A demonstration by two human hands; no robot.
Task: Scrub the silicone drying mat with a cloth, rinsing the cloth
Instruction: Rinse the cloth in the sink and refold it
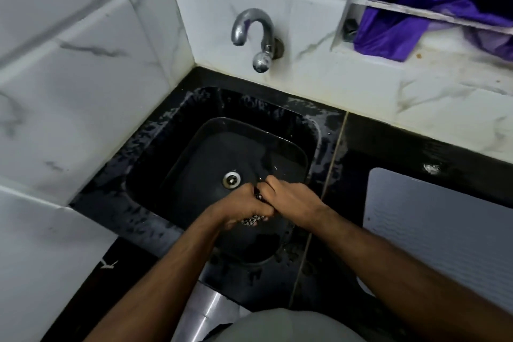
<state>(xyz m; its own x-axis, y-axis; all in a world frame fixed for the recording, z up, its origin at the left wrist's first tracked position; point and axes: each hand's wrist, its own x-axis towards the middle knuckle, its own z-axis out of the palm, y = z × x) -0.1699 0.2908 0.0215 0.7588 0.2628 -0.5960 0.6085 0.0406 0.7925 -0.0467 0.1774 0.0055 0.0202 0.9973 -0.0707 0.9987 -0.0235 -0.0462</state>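
head | black sink (177,153) | black counter (388,153) | white tiled walls (69,86)

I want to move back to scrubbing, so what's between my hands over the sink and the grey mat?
In the head view, only wet black counter with a thin seam line lies between the sink and the mat.

Left hand (244,204) & right hand (291,197) grip cloth (254,220) over black sink (166,153), grey mat (444,230) on right
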